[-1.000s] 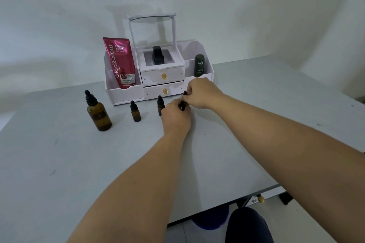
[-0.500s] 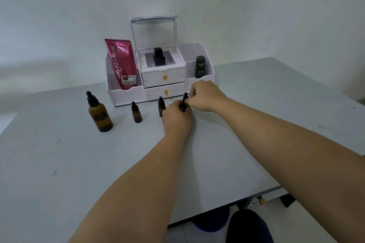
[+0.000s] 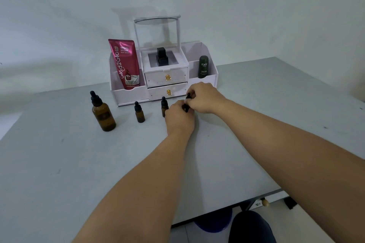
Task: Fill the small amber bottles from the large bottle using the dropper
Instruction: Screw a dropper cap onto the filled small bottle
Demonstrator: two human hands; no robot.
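Note:
A large amber bottle (image 3: 103,115) with a black dropper cap stands at the left of the grey table (image 3: 79,163). Two small amber bottles stand to its right, one (image 3: 139,113) in the open and one (image 3: 164,105) just left of my left hand. My left hand (image 3: 179,118) wraps the body of a third small amber bottle (image 3: 186,107), mostly hidden. My right hand (image 3: 205,98) pinches that bottle's black dropper cap (image 3: 188,95) from above.
A white organiser (image 3: 203,83) with two gold-knobbed drawers stands behind the bottles. It holds a pink tube (image 3: 125,63), a black bottle (image 3: 162,57) and a dark green container (image 3: 203,66). The table's front edge runs at the lower right, above a blue stool (image 3: 213,223).
Both hands stay on the third small bottle. The right hand's fingers have shifted slightly on the cap. The other bottles have not moved.

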